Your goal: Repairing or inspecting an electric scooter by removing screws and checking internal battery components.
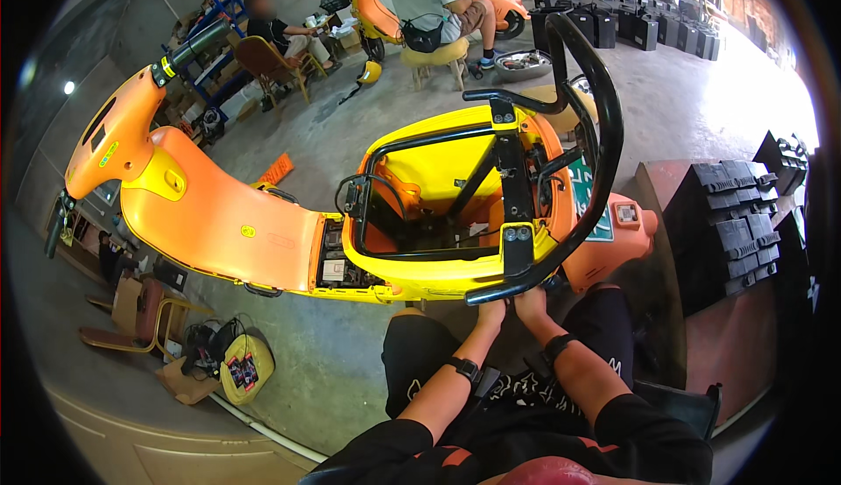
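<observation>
An orange and yellow electric scooter (236, 189) stands side-on before me, its handlebar end to the left. Its seat is off, and the yellow-rimmed frame opening (438, 268) shows a dark cavity with black tubes. A black tubular rear rack (615, 126) rises over the tail. Both my arms reach to the scooter's near side, below the rear of the yellow body. My left hand (493, 310) and my right hand (529, 302) are close together under the lower end of the rack. Their fingers are hidden by the bodywork, so what they touch or hold does not show.
Black battery packs (729, 226) are stacked on the right, with more on shelves behind. A yellow cushioned stool (249, 371) and a brown chair (149, 314) stand at lower left. Beyond the scooter, a person (429, 3) sits on a stool beside another orange scooter (372, 3).
</observation>
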A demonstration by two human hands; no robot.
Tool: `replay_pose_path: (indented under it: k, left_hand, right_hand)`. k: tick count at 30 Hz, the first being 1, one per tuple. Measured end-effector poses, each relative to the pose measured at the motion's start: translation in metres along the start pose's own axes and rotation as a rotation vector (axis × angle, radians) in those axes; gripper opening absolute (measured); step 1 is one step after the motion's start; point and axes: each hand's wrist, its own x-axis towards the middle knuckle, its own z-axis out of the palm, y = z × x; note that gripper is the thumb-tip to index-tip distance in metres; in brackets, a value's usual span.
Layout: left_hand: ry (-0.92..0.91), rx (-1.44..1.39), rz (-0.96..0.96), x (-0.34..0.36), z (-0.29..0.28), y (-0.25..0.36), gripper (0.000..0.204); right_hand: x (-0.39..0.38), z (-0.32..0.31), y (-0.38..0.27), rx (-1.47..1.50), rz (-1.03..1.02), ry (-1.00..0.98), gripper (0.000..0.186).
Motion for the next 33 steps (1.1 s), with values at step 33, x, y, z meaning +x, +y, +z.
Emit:
replay_pose_path:
  k: [33]
  left_hand:
    - [0.047,0.007,0.071,0.025,0.002,-0.037,0.014]
  right_hand:
    - [0.007,0.0,0.001,0.001,0.045,0.004,0.022]
